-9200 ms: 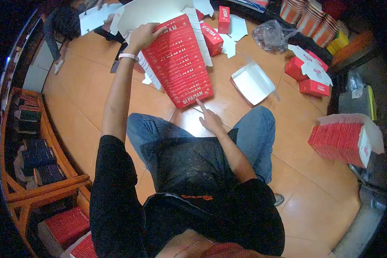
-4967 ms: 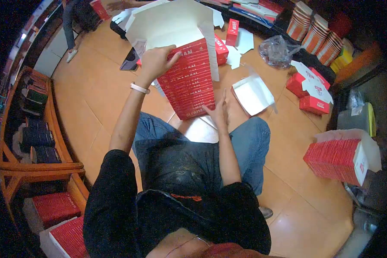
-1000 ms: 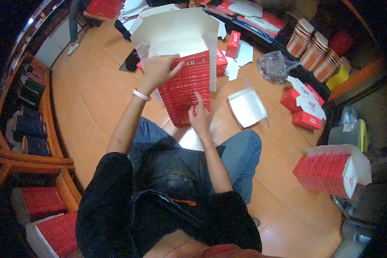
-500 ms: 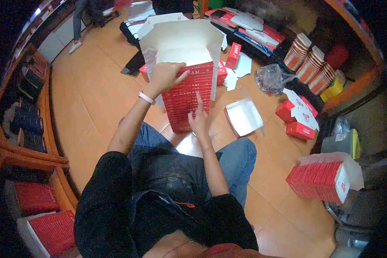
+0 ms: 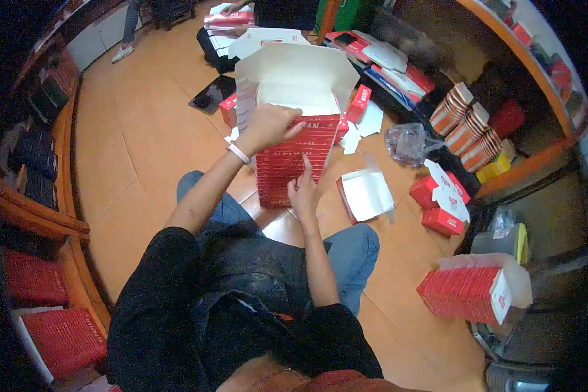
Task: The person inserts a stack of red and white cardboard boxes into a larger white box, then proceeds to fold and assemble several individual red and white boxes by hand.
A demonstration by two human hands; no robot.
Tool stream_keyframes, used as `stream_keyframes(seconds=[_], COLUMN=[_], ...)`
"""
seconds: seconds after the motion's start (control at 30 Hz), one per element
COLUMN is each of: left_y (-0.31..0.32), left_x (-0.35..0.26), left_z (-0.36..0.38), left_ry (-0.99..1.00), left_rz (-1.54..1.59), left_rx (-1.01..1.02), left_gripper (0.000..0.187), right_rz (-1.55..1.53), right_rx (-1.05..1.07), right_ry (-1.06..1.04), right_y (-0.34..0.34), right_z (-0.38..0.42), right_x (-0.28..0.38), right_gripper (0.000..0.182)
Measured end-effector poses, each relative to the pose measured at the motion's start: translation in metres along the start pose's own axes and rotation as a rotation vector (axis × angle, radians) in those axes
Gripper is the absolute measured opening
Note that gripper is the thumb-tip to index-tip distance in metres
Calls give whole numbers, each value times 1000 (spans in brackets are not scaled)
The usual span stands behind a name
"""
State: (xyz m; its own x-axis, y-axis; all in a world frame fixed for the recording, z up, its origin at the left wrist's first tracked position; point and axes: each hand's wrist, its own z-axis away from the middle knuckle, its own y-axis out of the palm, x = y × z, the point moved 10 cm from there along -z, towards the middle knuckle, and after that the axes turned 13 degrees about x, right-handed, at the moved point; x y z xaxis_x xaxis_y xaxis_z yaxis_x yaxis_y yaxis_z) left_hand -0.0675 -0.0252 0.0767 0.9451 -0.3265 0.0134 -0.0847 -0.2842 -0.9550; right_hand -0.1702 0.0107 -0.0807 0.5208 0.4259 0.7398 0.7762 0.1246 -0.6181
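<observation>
A tall stack of red folded cartons (image 5: 291, 166) with white lettering stands on the floor between my knees. The top carton's white flaps (image 5: 300, 72) stick up behind it. My left hand (image 5: 271, 127) grips the stack's upper edge, its thumb on the red front and its other fingers over the top. Lower down, my right hand (image 5: 304, 189) is at the stack's front with the index finger stretched upward along the carton edges and the other fingers partly curled. It holds nothing that I can see.
To the right lie an open white carton (image 5: 368, 195), a clear plastic bag (image 5: 406, 144), folded red boxes (image 5: 443, 221) and another red carton stack (image 5: 460, 294). A dark tablet-like slab (image 5: 213, 95) lies at the back left. Beyond the stack, another person's hand (image 5: 232, 8) is near red cartons.
The view has shifted, so the stack sits slightly lower and farther right. My left hand keeps its grip; my right index finger has shifted slightly along the edges. Another person's hand shows at the back.
</observation>
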Motion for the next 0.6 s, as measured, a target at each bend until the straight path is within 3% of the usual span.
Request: stream_keyframes(seconds=[0.03,0.1,0.33,0.53,0.6], left_y=[-2,-3,-3,4,2], left_x=[0,0,2,7,7], left_z=[0,1,-2,-8,-8], left_ry=[9,8,-14,-26,-32], left_rz=[13,36,113,143,164], left_rx=[-20,-25,64,108,120], left_gripper=[29,30,34,37,36], right_rz=[9,-172,-9,27,18], right_rx=[5,25,-19,84,-84], right_ry=[-10,158,-35,74,-73], right_y=[-3,-8,-14,-12,-28], right_z=[0,2,-10,-9,-9], right_x=[7,-1,19,16,33], right_gripper=[71,72,77,79,81])
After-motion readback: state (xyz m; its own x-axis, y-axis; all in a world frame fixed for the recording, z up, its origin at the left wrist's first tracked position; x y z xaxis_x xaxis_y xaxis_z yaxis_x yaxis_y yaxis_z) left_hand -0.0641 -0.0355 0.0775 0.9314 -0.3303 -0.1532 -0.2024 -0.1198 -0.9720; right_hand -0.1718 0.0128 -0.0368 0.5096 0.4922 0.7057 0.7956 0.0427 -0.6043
